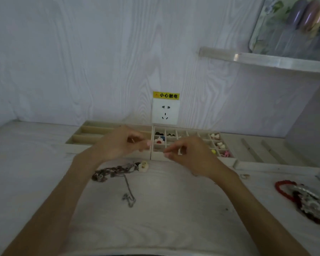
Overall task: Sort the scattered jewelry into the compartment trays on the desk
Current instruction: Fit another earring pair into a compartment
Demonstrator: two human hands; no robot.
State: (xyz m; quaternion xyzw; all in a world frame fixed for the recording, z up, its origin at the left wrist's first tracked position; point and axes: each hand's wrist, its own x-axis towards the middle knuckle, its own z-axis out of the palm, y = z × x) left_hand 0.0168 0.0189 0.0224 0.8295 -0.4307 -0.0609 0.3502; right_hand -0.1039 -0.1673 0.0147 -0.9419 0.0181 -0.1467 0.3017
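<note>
White desk under both hands, left hand (pixel 122 145) and right hand (pixel 185 152) pinching tips, something tiny maybe, cannot tell, just above small-box tray (pixel 227 160), chain pile (pixel 115 171) nearer left hand.

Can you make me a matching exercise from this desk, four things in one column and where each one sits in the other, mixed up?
Things:
1. red bead bracelet
2. thin silver chain
3. white wall socket
4. beige tray with long slots

Places:
A. on the wall behind the trays
B. far right of the desk
C. back left of the desk, beside the grid tray
D. on the desk between the forearms

Pairs: 1-B, 2-D, 3-A, 4-C
</note>
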